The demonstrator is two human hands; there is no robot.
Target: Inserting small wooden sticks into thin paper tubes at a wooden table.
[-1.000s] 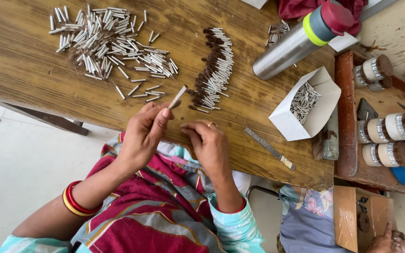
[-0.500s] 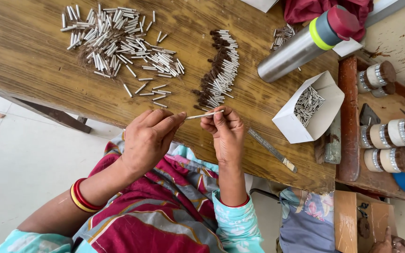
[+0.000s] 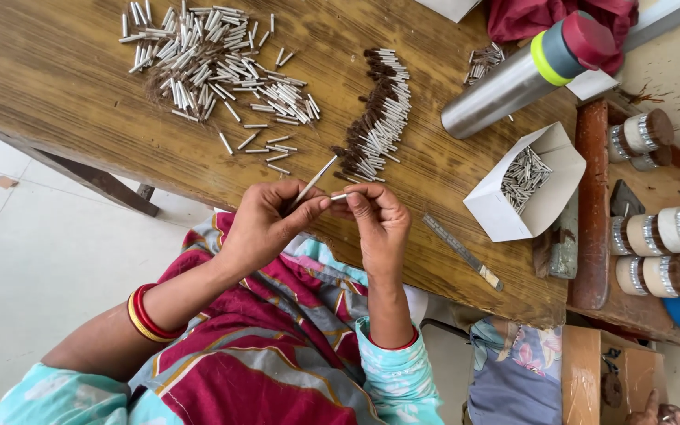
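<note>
A wooden table point(image 3: 80, 102) fills the top of the view, seen from above. On it lies one steel flask point(image 3: 513, 79) with a red cap, on its side. Beside it stands one white paper box point(image 3: 548, 197) holding many small tubes. Two heaps rest on the wood: a loose pile of white tubes point(image 3: 214, 67), too many to count, and a row of brown-tipped tubes point(image 3: 375, 118). One flat metal file point(image 3: 462, 252) lies near the table edge. Two hands meet just below the row. The left hand point(image 3: 265, 224) pinches a thin stick point(image 3: 314, 181) between thumb and forefinger. The right hand point(image 3: 379, 224) pinches one small white tube point(image 3: 339, 197) at its fingertips, touching the left thumb.
</note>
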